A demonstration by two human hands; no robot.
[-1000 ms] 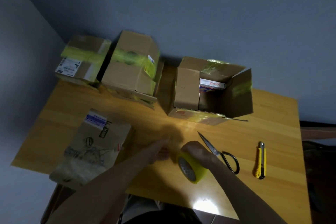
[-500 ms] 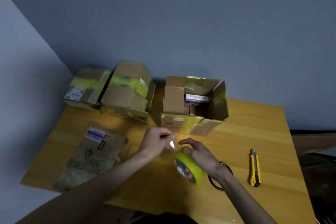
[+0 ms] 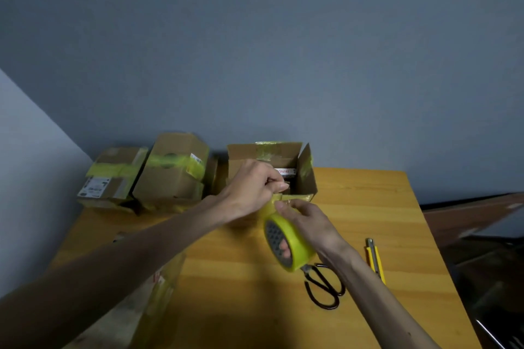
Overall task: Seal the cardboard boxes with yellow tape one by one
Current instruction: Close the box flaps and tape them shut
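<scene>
Okay, head view only. Wood surface (image 3: pixel 368 207) butts against the blue wall (image 3: pixel 312 65) on the far side. Its right edge runs on a diagonal from far to near, with a dark area beyond it.

The far-left corner is packed: two taped boxes (image 3: pixel 173 170), side by side, against the wall. Just right of them, far centre, is the open box (image 3: pixel 307 176), flaps up, with a white label visible inside. A third taped carton (image 3: pixel 141 303) sits at the near-left edge, partly under the left forearm. Free room is the bare wood from the open box out to the right edge, plus the near-centre strip.

Both hands are just in front of the open box.
- Left hand (image 3: pixel 249 187): thumb and forefinger pinch the tape end (image 3: pixel 279 196), the rest curled in.
- Right hand (image 3: pixel 309 224): holds the tape roll (image 3: pixel 297 244), fingers (image 3: pixel 284 246) hooked through the core, thumb on the outer wrap by the peel line.

A short strip runs between the two hands.

Scissors (image 3: pixel 326 286) lie flat, their blades hidden behind the roll. Utility knife (image 3: pixel 375 261) lies right of them, close to the right edge and not touching them.
</scene>
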